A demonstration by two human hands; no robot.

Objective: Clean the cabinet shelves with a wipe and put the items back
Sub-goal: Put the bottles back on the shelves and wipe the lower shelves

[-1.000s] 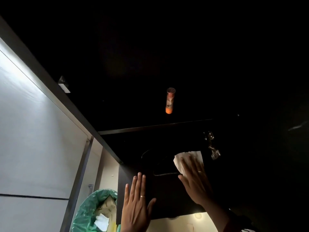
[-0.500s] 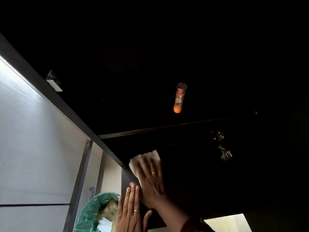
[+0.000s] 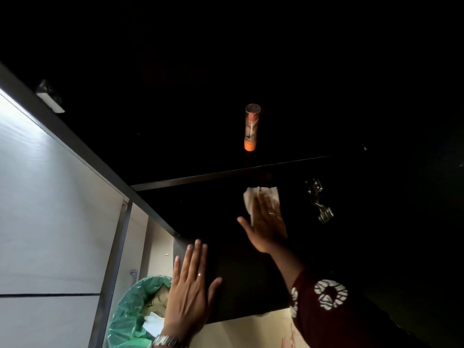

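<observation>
My right hand [image 3: 266, 222] lies flat on a white wipe [image 3: 253, 199], pressing it against the dark lower shelf [image 3: 208, 217] of the black cabinet, toward the shelf's back. My left hand [image 3: 188, 292] rests flat with fingers spread on the front part of that dark shelf, holding nothing. An orange tube with a clear cap [image 3: 250, 128] stands upright on the upper shelf, behind its front edge [image 3: 226, 173]. The cabinet's inside is very dark and much of it cannot be made out.
A metal door hinge [image 3: 319, 200] sits right of my right hand. A bin with a green liner [image 3: 130, 305], holding used white wipes, stands below left. A pale wall panel [image 3: 50, 209] and the grey cabinet frame [image 3: 75, 144] fill the left.
My right hand slid the wipe left across the lower shelf, then back to the right and further in. My left hand stayed flat at the shelf's front.
</observation>
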